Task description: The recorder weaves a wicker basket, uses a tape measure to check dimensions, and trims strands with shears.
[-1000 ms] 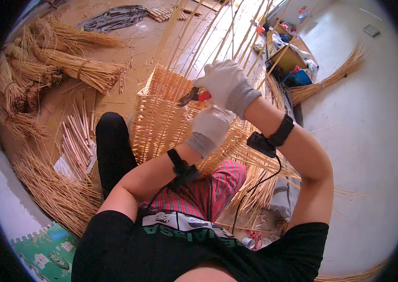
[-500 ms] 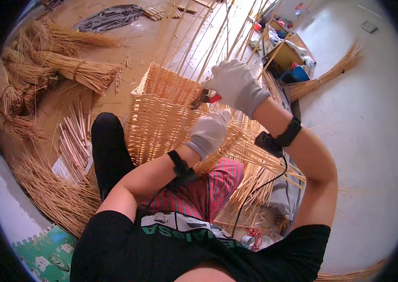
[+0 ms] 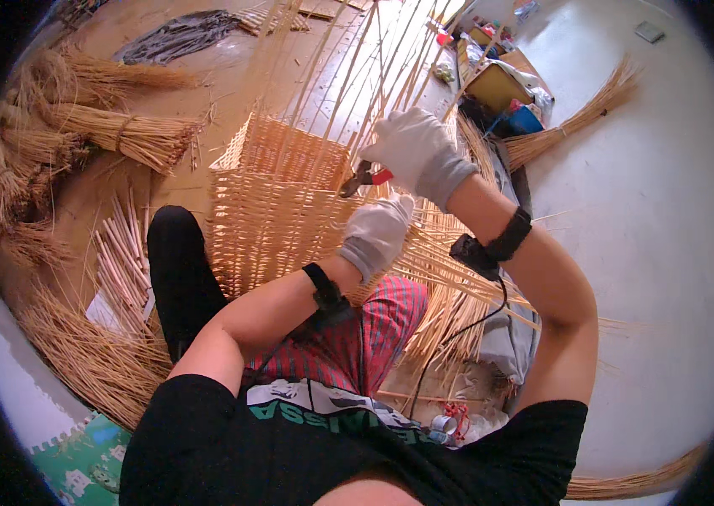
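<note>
A woven wicker basket (image 3: 277, 228) rests in front of me against my legs, with long upright stakes rising from its far side. My right hand (image 3: 414, 152), in a pale glove, is closed round a hand cutter (image 3: 360, 179) with dark jaws and a red handle. Its jaws point left, at the basket's near right rim. Just below, my gloved left hand (image 3: 376, 228) is closed at the basket's right corner, where loose strands (image 3: 449, 249) stick out to the right. What its fingers pinch is hidden.
Tied straw bundles (image 3: 121, 131) lie on the floor at the left, with cut sticks (image 3: 121, 261) and loose straw (image 3: 87, 346) nearer. Another bundle (image 3: 576, 126) leans at the right. A box (image 3: 496, 88) and a blue container (image 3: 521, 121) stand at the back.
The view has shifted, so the basket and floor things appear further left. Both hands keep nearly the same picture position, now slightly further right along the basket, the cutter still in my right hand.
</note>
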A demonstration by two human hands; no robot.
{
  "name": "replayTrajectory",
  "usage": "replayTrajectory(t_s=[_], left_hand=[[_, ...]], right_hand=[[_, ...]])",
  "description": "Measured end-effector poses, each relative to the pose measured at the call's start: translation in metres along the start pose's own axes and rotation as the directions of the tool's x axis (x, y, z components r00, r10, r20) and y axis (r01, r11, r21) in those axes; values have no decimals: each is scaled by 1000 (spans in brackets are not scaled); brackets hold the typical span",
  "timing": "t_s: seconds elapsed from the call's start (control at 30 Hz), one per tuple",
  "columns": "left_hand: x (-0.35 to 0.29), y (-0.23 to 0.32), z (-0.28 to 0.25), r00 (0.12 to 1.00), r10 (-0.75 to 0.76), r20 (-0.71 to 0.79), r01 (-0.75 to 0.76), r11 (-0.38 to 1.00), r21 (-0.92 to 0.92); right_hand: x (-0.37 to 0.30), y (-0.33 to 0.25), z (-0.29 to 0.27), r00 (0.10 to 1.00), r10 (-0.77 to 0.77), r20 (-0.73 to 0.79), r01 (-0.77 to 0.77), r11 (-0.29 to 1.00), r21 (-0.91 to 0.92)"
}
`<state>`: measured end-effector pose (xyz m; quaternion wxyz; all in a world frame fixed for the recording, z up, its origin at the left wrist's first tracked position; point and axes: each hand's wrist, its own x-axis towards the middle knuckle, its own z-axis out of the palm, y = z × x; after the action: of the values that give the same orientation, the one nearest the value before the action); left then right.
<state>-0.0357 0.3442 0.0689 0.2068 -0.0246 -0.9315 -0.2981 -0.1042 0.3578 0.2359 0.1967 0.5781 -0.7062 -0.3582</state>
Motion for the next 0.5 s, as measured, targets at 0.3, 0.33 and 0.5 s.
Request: replayTrajectory(t_s=[0.3, 0.33, 0.5], left_hand=[[-17, 37, 7, 977, 211, 37, -213, 976, 44], [-15, 39, 10, 980, 200, -4, -200, 979, 47], [11, 27, 16, 999, 7, 51, -4, 998, -58]], right_hand=[[-37, 32, -10, 987, -53, 151, 33, 991, 133], [-39, 34, -5, 989, -38, 140, 35, 999, 25], [-30, 15, 27, 994, 72, 78, -73, 997, 11]])
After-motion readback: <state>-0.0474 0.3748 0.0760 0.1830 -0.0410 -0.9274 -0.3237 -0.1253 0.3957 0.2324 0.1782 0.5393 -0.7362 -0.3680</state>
